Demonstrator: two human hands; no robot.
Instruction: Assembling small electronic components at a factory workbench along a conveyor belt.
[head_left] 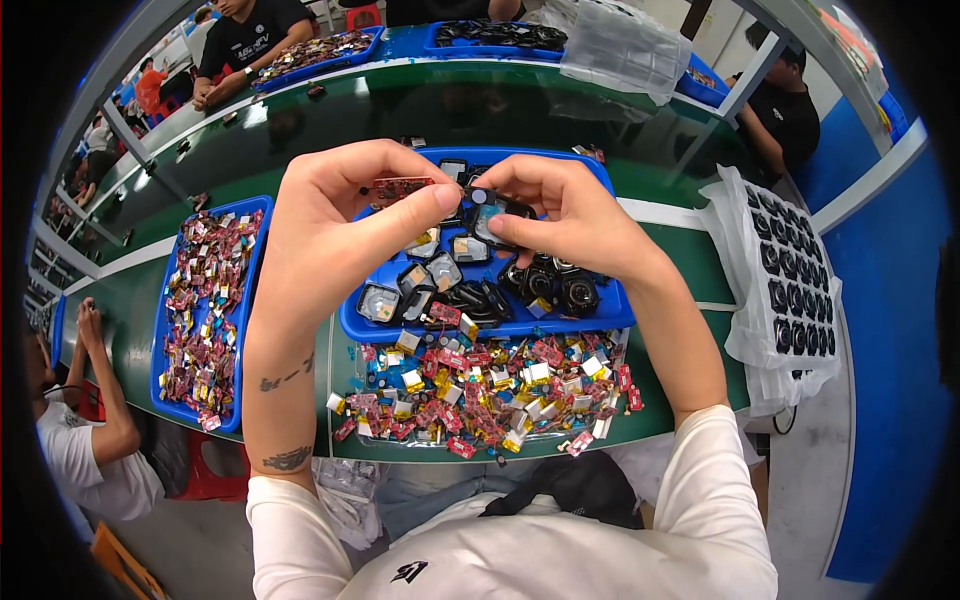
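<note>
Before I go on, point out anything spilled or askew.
The heap of circuit boards looks untidy: it spreads loose in front of the blue tray, with a few pieces near the front edge of the green table.

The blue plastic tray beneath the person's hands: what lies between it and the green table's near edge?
In the head view, a loose heap of small red circuit boards and white-and-yellow pieces; bare green tabletop shows to its right.
</note>
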